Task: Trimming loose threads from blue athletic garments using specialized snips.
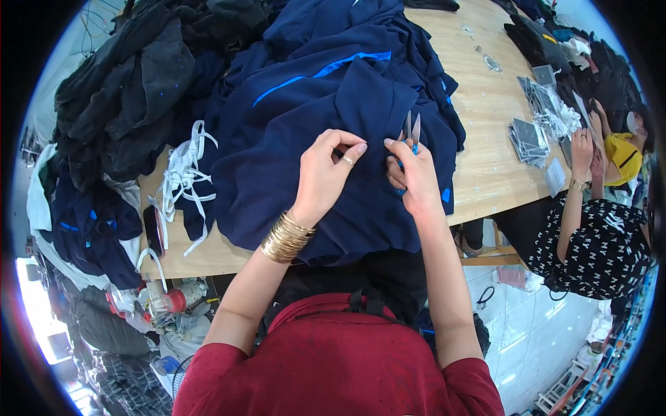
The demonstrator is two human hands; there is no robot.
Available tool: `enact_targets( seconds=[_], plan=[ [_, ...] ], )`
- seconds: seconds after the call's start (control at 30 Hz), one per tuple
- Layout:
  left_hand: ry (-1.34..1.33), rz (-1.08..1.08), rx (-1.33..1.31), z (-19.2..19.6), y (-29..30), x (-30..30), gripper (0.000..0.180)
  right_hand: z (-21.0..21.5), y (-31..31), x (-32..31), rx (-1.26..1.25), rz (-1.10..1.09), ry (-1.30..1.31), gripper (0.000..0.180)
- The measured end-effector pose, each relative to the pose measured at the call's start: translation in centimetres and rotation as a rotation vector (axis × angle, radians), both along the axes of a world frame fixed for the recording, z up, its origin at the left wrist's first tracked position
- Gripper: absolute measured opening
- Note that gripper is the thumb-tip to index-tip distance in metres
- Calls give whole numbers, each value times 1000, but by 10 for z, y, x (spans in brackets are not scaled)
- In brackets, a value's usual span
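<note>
A large heap of navy blue garments (291, 166) with a bright blue stripe covers the middle of the table in front of me. Above it, my left hand (326, 166), with gold bangles at the wrist, pinches thumb and forefinger together. Whatever lies between those fingertips is too small to make out. Just to the right, my right hand (416, 170) is closed around scissors (414, 132) with blue handles. Their two blades point away from me and stand slightly apart. My right thumb and forefinger come close to the left fingertips, over the navy cloth.
Dark garments (132, 83) are piled at the left, beside a bundle of white straps (186, 170) and a phone (152, 229). On the wooden table (479, 132) at the right lie stacks of grey cards (529, 142). A person in a black patterned top (590, 243) works there.
</note>
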State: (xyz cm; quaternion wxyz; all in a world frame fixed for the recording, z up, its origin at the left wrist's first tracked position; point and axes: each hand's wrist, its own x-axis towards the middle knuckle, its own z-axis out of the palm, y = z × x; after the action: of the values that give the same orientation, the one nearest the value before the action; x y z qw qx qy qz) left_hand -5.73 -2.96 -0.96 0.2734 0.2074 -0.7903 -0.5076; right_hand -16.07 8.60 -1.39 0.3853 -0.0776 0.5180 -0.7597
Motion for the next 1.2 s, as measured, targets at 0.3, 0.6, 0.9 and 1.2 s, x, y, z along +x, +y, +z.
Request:
enact_targets(
  seconds=[0.3,0.6,0.9,1.2],
  plan=[
    [11,-67,152,0,-3,5,10,-1,7,1,28,44,69,19],
    [-92,-219,-295,-7,5,62,6,-13,36,21,317,291,635,19],
    [-28,-128,-317,-10,14,63,9,-8,24,37,272,173,305,16],
    [6,-85,-192,-4,14,64,8,0,24,40,74,68,-35,19]
  ],
)
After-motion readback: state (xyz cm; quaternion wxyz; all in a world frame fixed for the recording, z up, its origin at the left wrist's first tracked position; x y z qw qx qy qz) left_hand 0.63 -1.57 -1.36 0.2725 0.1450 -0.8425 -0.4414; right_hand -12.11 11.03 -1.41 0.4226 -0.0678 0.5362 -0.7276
